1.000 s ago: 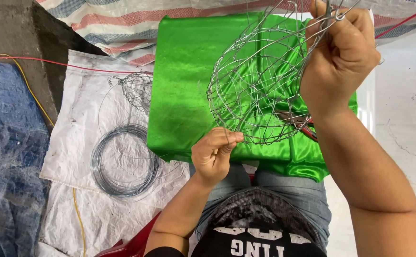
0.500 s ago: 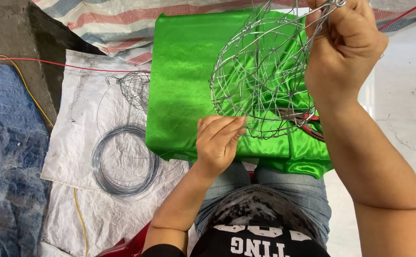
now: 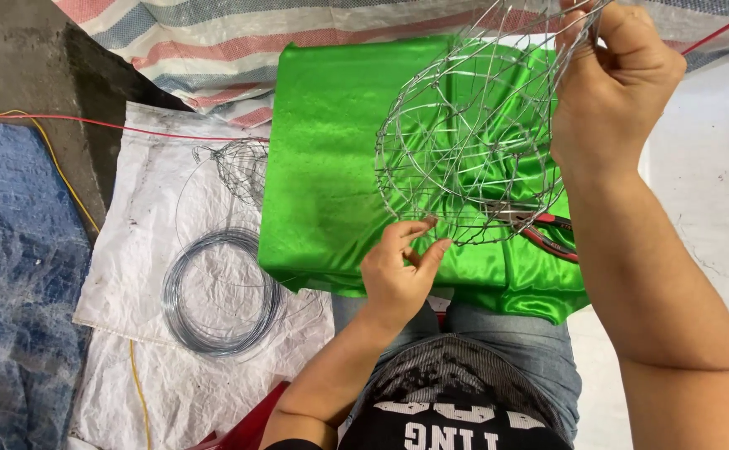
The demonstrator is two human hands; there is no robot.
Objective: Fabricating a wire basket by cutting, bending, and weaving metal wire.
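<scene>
Head view: wire frame (image 3: 473, 150), a rounded cage of thin silver wire, is held up over a green satin cloth (image 3: 331, 167) that covers the lap, a plain backdrop against which the strands show. Right hand (image 3: 614, 92) is clenched on the frame's upper rim, steadying it; left hand (image 3: 398, 275), fingers (image 3: 421, 229) part curled, touches the lower edge, pinching nothing clearly. Red-handled pliers (image 3: 552, 237) lie on the cloth behind the mesh, half hidden. Wire coil (image 3: 218, 292) rests on a white sack (image 3: 131, 250) on the floor. Frame top is cut off by the picture's edge.
</scene>
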